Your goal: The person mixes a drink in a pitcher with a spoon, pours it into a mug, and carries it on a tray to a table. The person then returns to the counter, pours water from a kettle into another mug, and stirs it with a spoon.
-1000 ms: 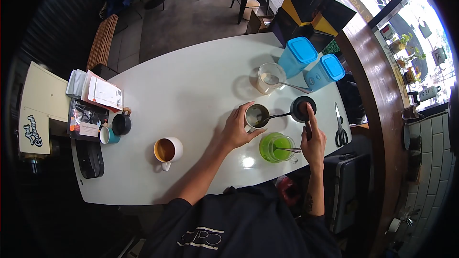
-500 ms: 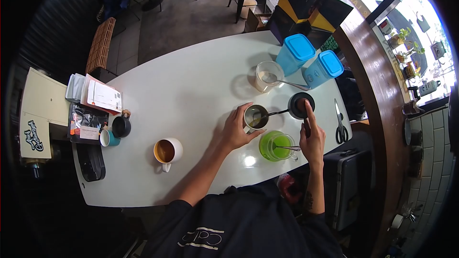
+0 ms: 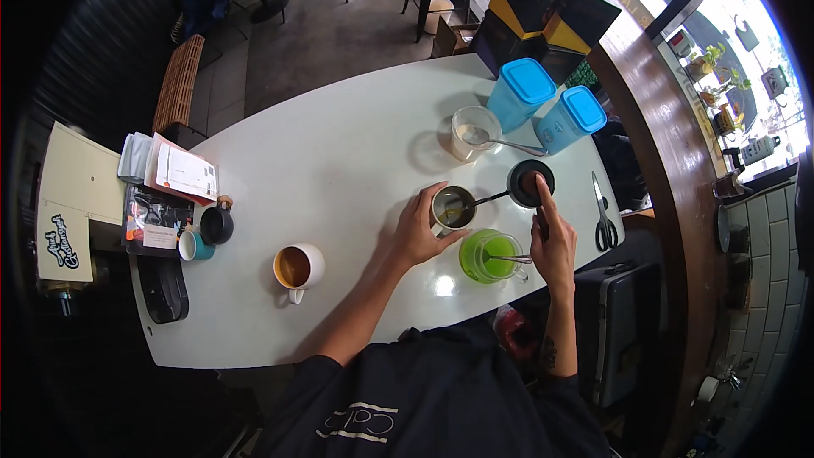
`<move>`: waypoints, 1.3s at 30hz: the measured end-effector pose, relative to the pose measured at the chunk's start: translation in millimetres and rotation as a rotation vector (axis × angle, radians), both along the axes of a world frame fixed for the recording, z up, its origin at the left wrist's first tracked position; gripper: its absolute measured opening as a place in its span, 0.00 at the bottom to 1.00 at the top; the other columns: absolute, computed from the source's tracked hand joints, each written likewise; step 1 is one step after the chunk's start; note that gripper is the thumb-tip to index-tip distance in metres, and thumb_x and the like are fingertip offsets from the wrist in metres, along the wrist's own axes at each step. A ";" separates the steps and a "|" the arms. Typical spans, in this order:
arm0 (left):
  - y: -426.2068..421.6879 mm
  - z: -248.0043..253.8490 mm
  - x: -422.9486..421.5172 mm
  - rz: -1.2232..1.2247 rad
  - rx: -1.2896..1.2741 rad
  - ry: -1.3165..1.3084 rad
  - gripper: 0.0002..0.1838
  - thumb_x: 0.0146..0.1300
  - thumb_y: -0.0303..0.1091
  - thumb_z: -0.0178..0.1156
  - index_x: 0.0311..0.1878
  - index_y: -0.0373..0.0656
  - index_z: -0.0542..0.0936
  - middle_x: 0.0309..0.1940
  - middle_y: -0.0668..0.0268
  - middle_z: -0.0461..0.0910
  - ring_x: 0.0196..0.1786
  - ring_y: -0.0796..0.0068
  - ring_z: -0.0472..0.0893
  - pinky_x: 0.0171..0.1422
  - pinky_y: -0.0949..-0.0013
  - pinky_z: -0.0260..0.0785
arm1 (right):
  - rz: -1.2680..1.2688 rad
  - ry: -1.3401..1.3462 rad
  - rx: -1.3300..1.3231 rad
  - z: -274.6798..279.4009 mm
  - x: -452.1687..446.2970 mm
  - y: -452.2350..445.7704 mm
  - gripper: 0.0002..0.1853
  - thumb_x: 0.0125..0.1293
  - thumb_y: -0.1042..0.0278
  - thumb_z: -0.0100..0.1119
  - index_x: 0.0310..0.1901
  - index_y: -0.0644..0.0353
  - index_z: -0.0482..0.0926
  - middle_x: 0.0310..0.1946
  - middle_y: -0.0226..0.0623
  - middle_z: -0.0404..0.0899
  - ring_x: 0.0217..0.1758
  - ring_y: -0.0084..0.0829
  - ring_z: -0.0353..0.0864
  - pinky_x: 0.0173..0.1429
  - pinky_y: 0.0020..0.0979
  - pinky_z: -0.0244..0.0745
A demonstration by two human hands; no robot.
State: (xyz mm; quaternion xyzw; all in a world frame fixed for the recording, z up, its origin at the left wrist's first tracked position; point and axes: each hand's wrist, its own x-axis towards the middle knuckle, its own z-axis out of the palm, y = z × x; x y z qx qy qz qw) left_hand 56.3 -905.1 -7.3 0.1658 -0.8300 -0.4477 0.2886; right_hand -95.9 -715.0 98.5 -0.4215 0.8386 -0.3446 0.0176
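Note:
My left hand [image 3: 417, 227] is wrapped round a pale cup [image 3: 453, 208] with liquid inside. From the cup's mouth a thin dark rod [image 3: 490, 199] runs to a black round object [image 3: 519, 197] with a brown middle. My right hand [image 3: 554, 237] holds this black object, its index finger on the brown part; the other fingers are partly hidden. Close below the cup stands a glass mug of green liquid [image 3: 476, 259], a spoon [image 3: 509, 258] in it. Behind is a clear tub [image 3: 466, 149] with a spoon resting across it.
Two blue-lidded containers [image 3: 527, 80] [image 3: 584, 109] stand behind my right hand. Scissors [image 3: 604, 220] lie at the right edge. A white mug of brown drink [image 3: 315, 265] is at left. Small cups [image 3: 194, 245], packets and papers [image 3: 186, 171] line the white table's [image 3: 322, 144] left end.
The black object and my right index finger have shifted slightly left in the view. My left hand keeps its hold on the cup.

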 end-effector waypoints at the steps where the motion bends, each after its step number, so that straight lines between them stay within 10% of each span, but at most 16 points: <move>1: 0.0 2.7 0.9 -0.016 0.015 -0.021 0.48 0.50 0.45 0.81 0.71 0.39 0.66 0.62 0.52 0.75 0.63 0.54 0.77 0.67 0.57 0.71 | 0.002 0.002 -0.002 0.5 0.3 -0.4 0.44 0.60 0.89 0.55 0.78 0.43 0.62 0.44 0.50 0.85 0.38 0.50 0.84 0.44 0.47 0.75; 39: 0.8 -2.8 -0.1 -0.001 0.029 0.005 0.48 0.49 0.48 0.81 0.70 0.41 0.67 0.59 0.53 0.77 0.60 0.52 0.78 0.63 0.55 0.72 | -0.013 0.006 -0.033 8.6 2.4 -1.9 0.46 0.58 0.90 0.55 0.78 0.43 0.62 0.44 0.50 0.84 0.36 0.49 0.82 0.44 0.47 0.74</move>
